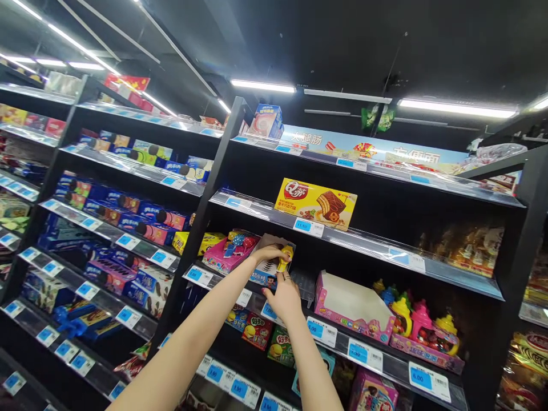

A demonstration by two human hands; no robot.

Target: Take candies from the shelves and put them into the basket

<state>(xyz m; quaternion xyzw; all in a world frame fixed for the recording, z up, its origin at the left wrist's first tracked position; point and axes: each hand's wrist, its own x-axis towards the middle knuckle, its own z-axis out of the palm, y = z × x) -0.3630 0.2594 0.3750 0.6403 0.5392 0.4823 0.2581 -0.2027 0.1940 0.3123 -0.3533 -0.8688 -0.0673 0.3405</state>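
Observation:
Both my arms reach up to a dark shop shelf (359, 242). My left hand (269, 253) is closed round a small yellow toy-shaped sweet (285, 258), held in front of an open white display box (269, 268). Just below it, my right hand (283, 295) has its fingers curled at the box's lower edge; what it holds, if anything, is hidden. A pink box of toys (229, 251) stands left of the white box.
A yellow cake box (315, 204) sits on the shelf above. To the right stand a pink open carton (351, 305) and bottle-shaped sweets (422, 325). Blue biscuit packs (128, 211) fill the left shelving. Blue price tags (308, 226) line the shelf edges.

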